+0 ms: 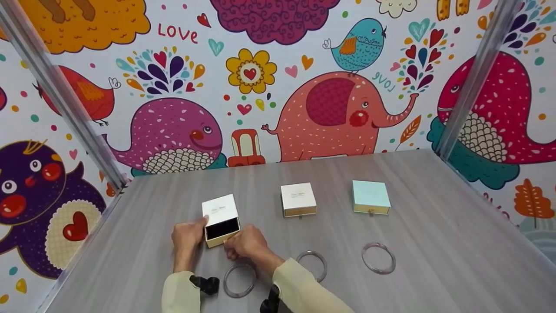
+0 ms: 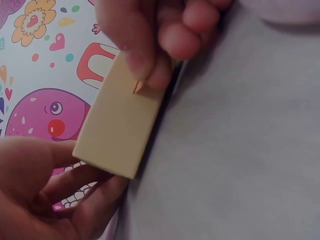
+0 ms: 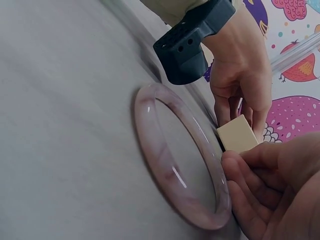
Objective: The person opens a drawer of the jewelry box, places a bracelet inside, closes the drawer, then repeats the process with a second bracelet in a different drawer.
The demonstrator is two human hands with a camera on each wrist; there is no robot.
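Observation:
At the left of the table, a white-topped drawer box (image 1: 220,210) has its gold-sided drawer (image 1: 222,234) partly pulled out, with a dark inside showing. My left hand (image 1: 188,235) grips the box by its left side, thumb at the edge of the lid. In the left wrist view, the right hand's thumb and finger pinch a small orange ribbon tab (image 2: 138,87) on the drawer front (image 2: 118,122). My right hand (image 1: 249,243) is at the drawer's front right corner. Just in front of it lies a pale purplish bangle (image 3: 159,145), flat on the table.
Another white box (image 1: 298,195) and a mint-green box (image 1: 371,193), both closed, stand further right. A second bangle (image 1: 319,261) lies partly behind the right sleeve, a third bangle (image 1: 378,258) to its right. Cartoon-printed walls (image 1: 256,34) border the grey table (image 1: 417,208).

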